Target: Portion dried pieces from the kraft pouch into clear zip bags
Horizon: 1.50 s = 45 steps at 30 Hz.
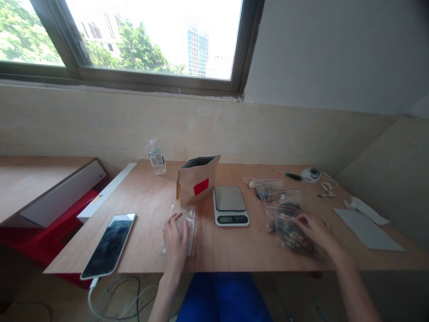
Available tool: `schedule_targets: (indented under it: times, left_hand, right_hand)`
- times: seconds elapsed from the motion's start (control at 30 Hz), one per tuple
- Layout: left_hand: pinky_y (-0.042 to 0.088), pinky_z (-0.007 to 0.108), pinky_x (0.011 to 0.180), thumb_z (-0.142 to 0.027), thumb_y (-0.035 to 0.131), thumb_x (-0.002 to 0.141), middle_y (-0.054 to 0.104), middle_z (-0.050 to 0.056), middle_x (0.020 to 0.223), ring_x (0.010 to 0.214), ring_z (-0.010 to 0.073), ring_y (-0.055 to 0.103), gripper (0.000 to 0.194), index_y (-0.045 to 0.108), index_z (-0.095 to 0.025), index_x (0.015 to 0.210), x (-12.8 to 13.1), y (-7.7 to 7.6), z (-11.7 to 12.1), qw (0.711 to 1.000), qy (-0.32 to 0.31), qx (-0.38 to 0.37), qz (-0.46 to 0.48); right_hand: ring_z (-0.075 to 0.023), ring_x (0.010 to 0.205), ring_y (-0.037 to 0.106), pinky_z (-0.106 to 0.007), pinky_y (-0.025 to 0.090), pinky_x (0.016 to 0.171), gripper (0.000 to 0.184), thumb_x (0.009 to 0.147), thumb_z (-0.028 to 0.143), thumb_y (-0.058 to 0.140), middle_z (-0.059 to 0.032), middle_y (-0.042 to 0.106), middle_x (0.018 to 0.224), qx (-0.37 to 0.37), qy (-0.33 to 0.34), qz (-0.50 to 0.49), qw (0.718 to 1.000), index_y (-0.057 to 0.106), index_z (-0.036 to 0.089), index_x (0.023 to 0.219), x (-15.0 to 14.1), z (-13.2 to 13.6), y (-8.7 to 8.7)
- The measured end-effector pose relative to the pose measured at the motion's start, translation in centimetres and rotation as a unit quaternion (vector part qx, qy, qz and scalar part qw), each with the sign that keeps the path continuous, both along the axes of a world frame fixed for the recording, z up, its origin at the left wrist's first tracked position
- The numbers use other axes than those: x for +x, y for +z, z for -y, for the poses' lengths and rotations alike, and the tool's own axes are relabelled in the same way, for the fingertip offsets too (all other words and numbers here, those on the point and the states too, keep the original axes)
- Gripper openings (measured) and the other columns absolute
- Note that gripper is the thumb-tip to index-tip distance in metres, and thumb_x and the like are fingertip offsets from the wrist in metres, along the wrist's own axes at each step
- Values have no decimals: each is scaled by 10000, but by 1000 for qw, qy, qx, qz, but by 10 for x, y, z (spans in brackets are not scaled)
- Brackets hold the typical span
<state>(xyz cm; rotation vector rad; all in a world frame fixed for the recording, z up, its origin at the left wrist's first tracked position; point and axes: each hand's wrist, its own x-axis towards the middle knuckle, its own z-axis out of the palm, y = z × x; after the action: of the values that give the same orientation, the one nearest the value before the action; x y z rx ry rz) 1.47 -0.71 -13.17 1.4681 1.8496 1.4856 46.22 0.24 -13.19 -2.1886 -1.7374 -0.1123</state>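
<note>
Two-handed handling of zip bags beside a kitchen scale.
The left hand [176, 239] lies over a flat clear bag [192, 219] on the near side of the bench [144, 192], grip apart, fingers spread, probably to steady the thin film. The right hand [317, 230] appears to have its grip together, thumb and fingers clamped on the upper edge of a filled bag [291, 239]; the edge likely offers a thinner hold than the lumpy contents. Other bags [284, 195] lie just behind it, overlapping, presumably grouped for reach. The scale [231, 201] sits between the hands, apparently for access from either side. The paper pouch [186, 183] stands upright behind the clear bag, mouth open upward, which should suit its contents.
</note>
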Motion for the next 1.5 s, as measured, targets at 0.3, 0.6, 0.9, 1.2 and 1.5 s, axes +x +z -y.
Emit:
schedule_targets:
  times: [0.3,0.6,0.9,1.2,1.5]
  left_hand:
    - [470,283,688,-377,469,886,606,26,780,686,152,599,231,574,-176,929,68,55,57,865,-344,-72,358]
    - [424,261,831,-362,466,899,603,22,899,904,164,560,187,553,-199,927,60,69,55,910,-315,-30,270]
    - [420,233,696,-380,411,912,546,4,755,748,150,535,249,519,-194,788,49,64,54,946,-267,-44,176]
    - [388,205,571,-346,391,917,506,-12,665,625,123,496,276,475,-193,704,50,59,54,957,-272,-31,91]
    - [414,221,590,-424,404,899,543,1,631,628,136,529,371,537,-186,647,34,58,53,966,-224,-11,128]
  right_hand:
    - [-167,546,576,-243,394,535,286,832,449,493,0,617,589,6,121,-176,977,560,220,675,-126,46,94]
    - [-148,771,610,-223,468,700,220,905,300,482,-35,624,822,86,301,-403,860,673,197,869,-272,58,102]
    - [-154,822,613,-240,479,741,186,887,296,533,-35,623,850,48,323,-434,840,695,207,909,-269,59,89]
    - [-131,702,626,-213,488,668,172,885,237,513,-28,648,775,104,322,-365,867,655,187,800,-269,60,84]
    - [-133,545,606,-221,494,525,223,821,385,574,4,626,611,204,122,-504,830,592,171,763,-235,36,105]
